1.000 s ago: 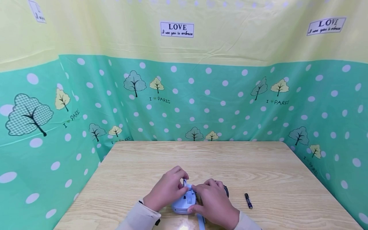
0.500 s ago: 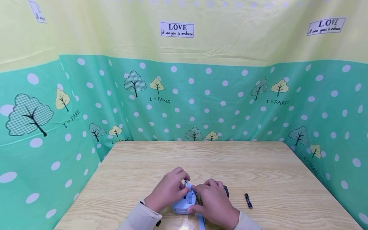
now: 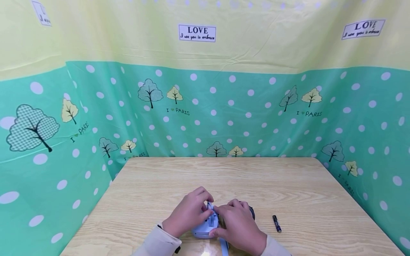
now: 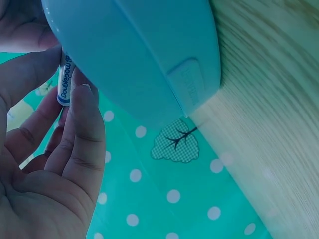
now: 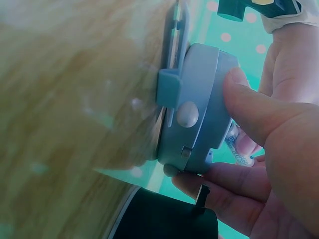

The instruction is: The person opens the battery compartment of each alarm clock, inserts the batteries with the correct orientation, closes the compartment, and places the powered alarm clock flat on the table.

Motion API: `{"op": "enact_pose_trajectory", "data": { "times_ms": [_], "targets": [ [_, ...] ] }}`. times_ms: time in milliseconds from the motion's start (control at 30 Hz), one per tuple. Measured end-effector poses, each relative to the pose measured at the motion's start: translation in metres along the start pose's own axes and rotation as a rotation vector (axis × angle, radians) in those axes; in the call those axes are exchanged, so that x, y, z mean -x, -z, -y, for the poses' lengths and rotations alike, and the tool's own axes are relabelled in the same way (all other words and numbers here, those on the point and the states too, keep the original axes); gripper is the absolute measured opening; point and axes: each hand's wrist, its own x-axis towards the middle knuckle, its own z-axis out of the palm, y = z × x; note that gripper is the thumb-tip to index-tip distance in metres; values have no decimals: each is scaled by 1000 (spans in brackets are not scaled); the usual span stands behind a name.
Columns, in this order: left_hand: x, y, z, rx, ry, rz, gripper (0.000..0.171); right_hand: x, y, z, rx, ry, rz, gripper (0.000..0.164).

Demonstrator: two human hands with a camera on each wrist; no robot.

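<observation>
A light-blue rounded device (image 3: pixel 201 232), with a slot in its upturned face, stands near the table's front in the head view. My left hand (image 3: pixel 189 212) pinches a small white battery (image 4: pixel 66 82) marked "Doublepow" over the far end of that slot. The left wrist view shows the battery between thumb and fingers, beside the device's smooth blue shell (image 4: pixel 134 55). My right hand (image 3: pixel 238 224) grips the device from the right, thumb at its near edge and fingers at the far side. In the right wrist view, a round pale knob (image 5: pixel 188 114) shows on the device's side.
A dark battery-sized cylinder (image 3: pixel 277 224) lies on the wooden table (image 3: pixel 153 177) to the right. Behind my right hand is a black round thing (image 3: pixel 252 212). A light-blue strip (image 3: pixel 223 246) lies beside the device, towards the front. Patterned cloth (image 3: pixel 224 113) hangs around the table.
My left hand has shifted slightly right and towards me, bringing the white battery lower over the slot. My right hand and the device have stayed put.
</observation>
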Motion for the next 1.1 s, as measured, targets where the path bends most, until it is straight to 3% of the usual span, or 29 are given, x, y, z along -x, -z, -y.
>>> {"op": "enact_pose_trajectory", "data": {
  "times_ms": [467,1100],
  "targets": [
    [0,-2,-2,-8,-7,8,21,0,1,0,-13,-3,-1,65],
    [0,-6,-5,-68,-70,9,20,1,2,0,-14,7,-19,59]
  ]
}}
